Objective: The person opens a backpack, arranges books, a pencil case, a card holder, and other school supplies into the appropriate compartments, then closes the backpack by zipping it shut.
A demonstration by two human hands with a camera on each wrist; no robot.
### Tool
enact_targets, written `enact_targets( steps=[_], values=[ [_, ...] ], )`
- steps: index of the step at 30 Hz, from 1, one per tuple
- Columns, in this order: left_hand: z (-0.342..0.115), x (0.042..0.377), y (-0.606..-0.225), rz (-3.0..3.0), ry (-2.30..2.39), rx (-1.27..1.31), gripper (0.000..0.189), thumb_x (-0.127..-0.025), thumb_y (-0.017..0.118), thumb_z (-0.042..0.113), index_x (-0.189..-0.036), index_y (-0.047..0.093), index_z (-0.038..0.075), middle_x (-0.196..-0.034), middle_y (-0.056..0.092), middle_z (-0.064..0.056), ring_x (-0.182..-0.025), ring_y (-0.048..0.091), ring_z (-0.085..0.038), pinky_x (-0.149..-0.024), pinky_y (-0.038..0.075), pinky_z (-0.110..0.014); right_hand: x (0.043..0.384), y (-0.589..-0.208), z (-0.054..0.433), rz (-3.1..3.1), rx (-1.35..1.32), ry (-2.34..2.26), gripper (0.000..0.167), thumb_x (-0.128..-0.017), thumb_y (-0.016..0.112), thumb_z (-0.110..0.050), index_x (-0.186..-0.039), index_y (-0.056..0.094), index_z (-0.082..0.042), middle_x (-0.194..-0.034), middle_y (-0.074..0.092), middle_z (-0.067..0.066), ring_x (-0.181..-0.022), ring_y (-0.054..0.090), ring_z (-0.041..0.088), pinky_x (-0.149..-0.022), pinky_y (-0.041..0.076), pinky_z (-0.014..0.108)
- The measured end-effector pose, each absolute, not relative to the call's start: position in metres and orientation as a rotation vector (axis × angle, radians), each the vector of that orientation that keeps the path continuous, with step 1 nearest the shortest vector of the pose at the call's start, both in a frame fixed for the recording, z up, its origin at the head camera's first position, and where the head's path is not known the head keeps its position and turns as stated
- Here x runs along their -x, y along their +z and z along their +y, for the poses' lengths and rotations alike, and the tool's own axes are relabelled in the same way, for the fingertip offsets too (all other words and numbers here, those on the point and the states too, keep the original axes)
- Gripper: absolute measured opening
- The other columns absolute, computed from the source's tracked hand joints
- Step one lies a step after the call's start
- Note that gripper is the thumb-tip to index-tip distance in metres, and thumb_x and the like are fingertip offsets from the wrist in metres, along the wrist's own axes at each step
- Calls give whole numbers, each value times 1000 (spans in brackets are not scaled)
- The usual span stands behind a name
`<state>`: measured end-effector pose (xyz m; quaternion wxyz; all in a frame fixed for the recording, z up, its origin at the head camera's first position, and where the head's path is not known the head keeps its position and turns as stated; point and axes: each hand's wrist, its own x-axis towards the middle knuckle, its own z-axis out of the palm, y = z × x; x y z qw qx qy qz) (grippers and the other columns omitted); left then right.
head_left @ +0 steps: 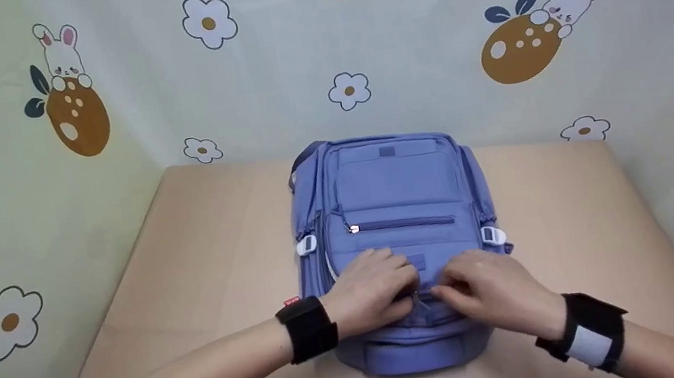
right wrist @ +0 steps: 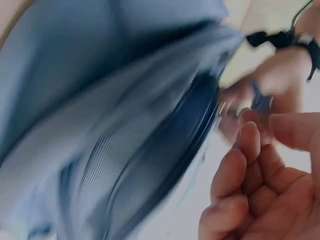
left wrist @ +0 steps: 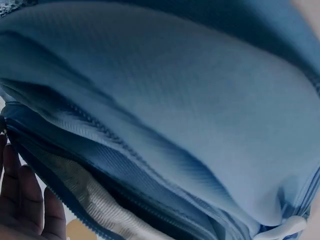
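Observation:
A blue backpack (head_left: 400, 178) lies on its back on a tan surface, its bottom end nearest me. My left hand (head_left: 371, 289) is at the lower front pocket, its fingers pinching near a zipper pull (head_left: 422, 301). My right hand (head_left: 493, 282) faces it from the other side, fingers curled and thumb tip at the pocket edge; I cannot tell whether it pinches anything. The pocket's mouth gapes, showing pale lining (left wrist: 95, 195) between zipper teeth in the left wrist view. In the right wrist view, motion blurs the pocket opening (right wrist: 170, 145) beside the curled right fingers (right wrist: 230, 175).
Above the hands runs a zipped pocket (head_left: 404, 223) with a metal pull at its left end. White buckles (head_left: 307, 245) sit on both sides of the pack. A printed curtain (head_left: 280, 55) stands behind and beside the tan surface (head_left: 215, 237).

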<state>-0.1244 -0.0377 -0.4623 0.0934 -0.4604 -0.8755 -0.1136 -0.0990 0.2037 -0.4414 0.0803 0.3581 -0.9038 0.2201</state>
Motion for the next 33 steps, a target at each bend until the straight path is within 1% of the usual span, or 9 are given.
enact_targets(
  steps=[2, 5, 8, 12, 15, 20, 24, 29, 33],
  values=[
    [-40, 123, -462, -2609, -369, 1350, 15, -84, 74, 25, -93, 62, 21, -88, 54, 9, -83, 48, -14, -73, 39, -30, 106, -445, 216, -2587, -1120, 587, 15, -87, 80, -24, -84, 66, -21, -81, 58, -12, -75, 53, 7, -65, 46, 31],
    [-42, 121, -461, -2624, -405, 1321, 16, -82, 72, 24, -91, 60, 21, -87, 53, 9, -83, 48, -14, -74, 39, -31, 114, -455, 229, -2450, -1208, 474, 25, -79, 85, -21, -95, 67, -17, -93, 61, -6, -84, 55, 15, -72, 46, 37],
    [-43, 119, -461, -2639, -410, 1299, 13, -83, 70, 25, -88, 58, 22, -85, 51, 10, -82, 47, -15, -75, 40, -32, 117, -467, 234, -2367, -1262, 409, 31, -75, 87, -19, -98, 66, -16, -99, 61, -3, -88, 55, 19, -74, 46, 40],
    [-44, 118, -459, -2669, -382, 1286, 12, -86, 68, 25, -83, 57, 22, -84, 51, 10, -81, 47, -15, -75, 41, -32, 119, -476, 233, -2292, -1283, 379, 26, -76, 86, -14, -94, 66, -15, -95, 61, -3, -86, 57, 20, -73, 49, 38],
    [-45, 117, -457, -2682, -356, 1283, 10, -87, 69, 24, -83, 60, 21, -84, 54, 10, -81, 48, -15, -75, 42, -32, 118, -478, 231, -2273, -1277, 374, 24, -76, 85, -11, -90, 65, -15, -90, 61, -3, -82, 57, 19, -70, 50, 37],
    [-52, 114, -453, -2688, -351, 1269, 2, -87, 70, 22, -87, 68, 21, -89, 60, 9, -83, 52, -15, -73, 42, -32, 116, -478, 230, -2308, -1251, 365, 25, -77, 85, -11, -89, 64, -16, -87, 60, -4, -79, 57, 18, -69, 51, 36],
    [-64, 112, -453, -2690, -360, 1223, 4, -87, 70, 21, -91, 72, 22, -91, 62, 8, -84, 54, -15, -74, 43, -32, 115, -477, 232, -2324, -1246, 369, 25, -77, 85, -11, -90, 64, -16, -88, 60, -4, -80, 57, 17, -69, 52, 36],
    [-82, 111, -456, -2671, -374, 1179, 3, -87, 72, 20, -91, 72, 20, -91, 64, 7, -83, 55, -16, -72, 44, -33, 114, -476, 233, -2319, -1246, 359, 24, -78, 85, -12, -90, 63, -16, -87, 60, -5, -78, 56, 16, -68, 51, 35],
    [-96, 111, -459, -2654, -384, 1149, 3, -88, 72, 20, -90, 70, 18, -92, 65, 6, -85, 57, -17, -74, 47, -34, 114, -476, 233, -2325, -1244, 338, 25, -78, 85, -13, -89, 62, -17, -86, 59, -5, -77, 55, 16, -67, 50, 35]
  ],
)
